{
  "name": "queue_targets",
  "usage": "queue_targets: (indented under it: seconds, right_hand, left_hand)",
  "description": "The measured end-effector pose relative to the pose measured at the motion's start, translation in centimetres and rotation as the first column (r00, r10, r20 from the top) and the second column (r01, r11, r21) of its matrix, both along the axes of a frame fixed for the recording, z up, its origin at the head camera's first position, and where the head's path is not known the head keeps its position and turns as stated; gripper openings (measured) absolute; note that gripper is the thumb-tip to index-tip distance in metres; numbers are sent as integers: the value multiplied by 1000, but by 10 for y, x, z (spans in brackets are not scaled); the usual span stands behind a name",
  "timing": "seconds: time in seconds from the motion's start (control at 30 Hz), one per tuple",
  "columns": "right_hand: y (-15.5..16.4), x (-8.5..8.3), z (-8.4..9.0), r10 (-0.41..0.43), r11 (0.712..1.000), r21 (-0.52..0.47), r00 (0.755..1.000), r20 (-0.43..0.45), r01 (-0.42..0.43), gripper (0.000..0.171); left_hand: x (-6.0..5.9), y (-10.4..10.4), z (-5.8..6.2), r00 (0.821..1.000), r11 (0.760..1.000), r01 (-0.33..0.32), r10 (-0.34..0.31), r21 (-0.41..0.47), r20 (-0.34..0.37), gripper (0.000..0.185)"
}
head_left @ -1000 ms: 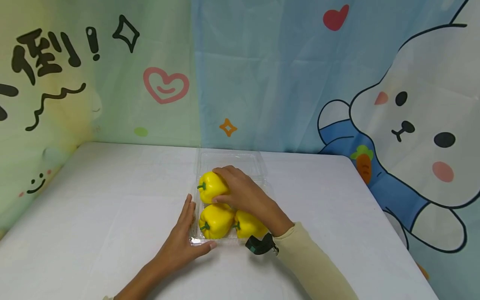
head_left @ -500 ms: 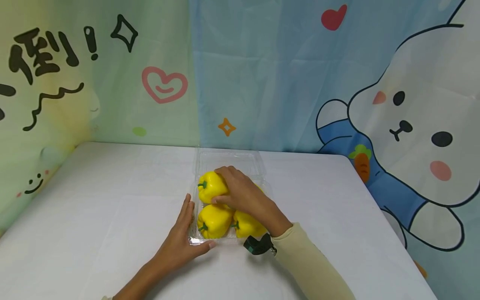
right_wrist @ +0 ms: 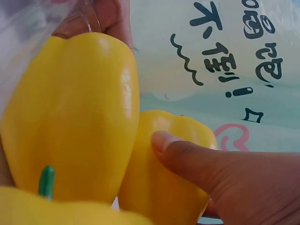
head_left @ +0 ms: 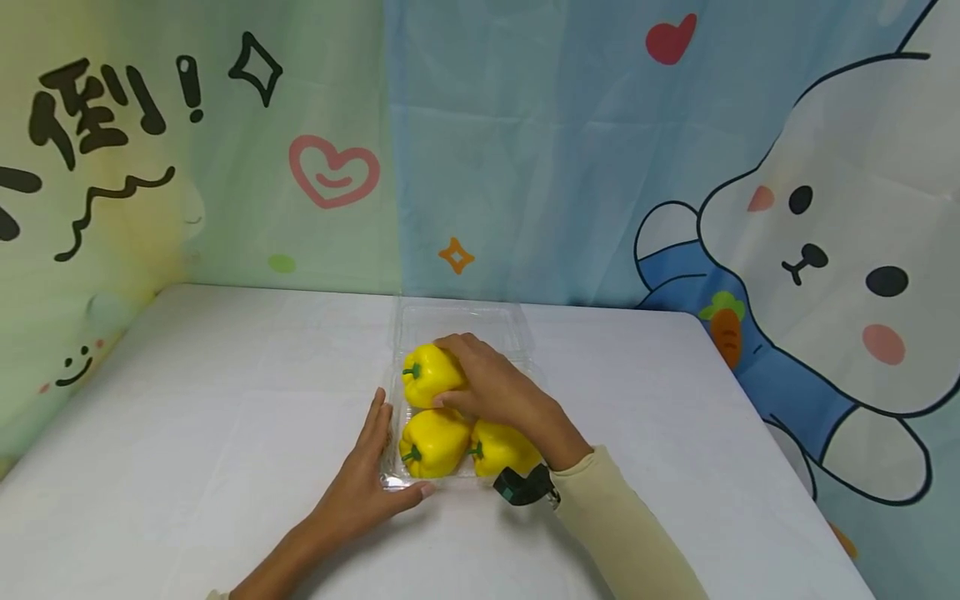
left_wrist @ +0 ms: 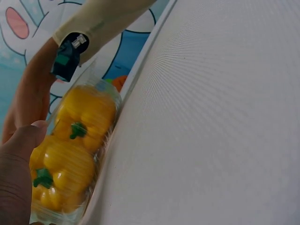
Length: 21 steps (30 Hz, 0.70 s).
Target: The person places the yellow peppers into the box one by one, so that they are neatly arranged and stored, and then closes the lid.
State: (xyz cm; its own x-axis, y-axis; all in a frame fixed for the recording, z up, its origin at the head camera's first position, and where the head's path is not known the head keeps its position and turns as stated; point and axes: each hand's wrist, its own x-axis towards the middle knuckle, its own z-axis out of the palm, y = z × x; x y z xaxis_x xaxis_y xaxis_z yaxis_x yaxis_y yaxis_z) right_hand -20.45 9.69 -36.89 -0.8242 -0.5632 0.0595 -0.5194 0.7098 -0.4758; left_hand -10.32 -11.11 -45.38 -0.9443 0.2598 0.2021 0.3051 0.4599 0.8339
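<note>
Right hand [head_left: 498, 392] lies over the far pepper [head_left: 429, 375], fingers curled round its far side and thumb [right_wrist: 187, 157] pressed on its near face: a clasp from the right and above. The pepper lies on its side, long axis running left-right, green stem [head_left: 411, 371] pointing left, away from the palm.

It sits in the far left corner of the clear tray [head_left: 390, 479], touching the near-left pepper [head_left: 433, 442] just in front of it. A third pepper [head_left: 501, 448] lies at the near right, partly under the right wrist.

Left hand [head_left: 358, 492] rests flat on the desk [head_left: 225, 433], fingers straight along the tray's left wall and thumb at its near corner; it steadies the tray and grips nothing. The right hand is plainly the nearer one to the far pepper.

All three peppers are glossy yellow, lobed, smooth, with short green stems. The tray's lid [head_left: 461, 321] lies open behind, flat on the desk. A dark wrist device [head_left: 521, 485] sits at the cream sleeve [head_left: 622, 533].
</note>
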Motion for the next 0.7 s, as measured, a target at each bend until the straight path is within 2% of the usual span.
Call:
queue_targets:
  seconds: [0.23, 0.57, 0.7]
  right_hand:
    - [5, 0, -4, -22, 997, -80, 1000, -1, 22, 72]
    - [0, 4, -2, -38, 999, -39, 999, -8, 38, 74]
    - [-4, 6, -6, -44, 998, -53, 998, -40, 42, 74]
  left_hand:
    - [0, 0, 1, 1000, 1000, -2, 2, -8, 0, 119]
    - [1, 0, 2, 1000, 1000, -10, 10, -24, -2, 115]
    - [2, 0, 1, 1000, 1000, -14, 14, -25, -4, 114]
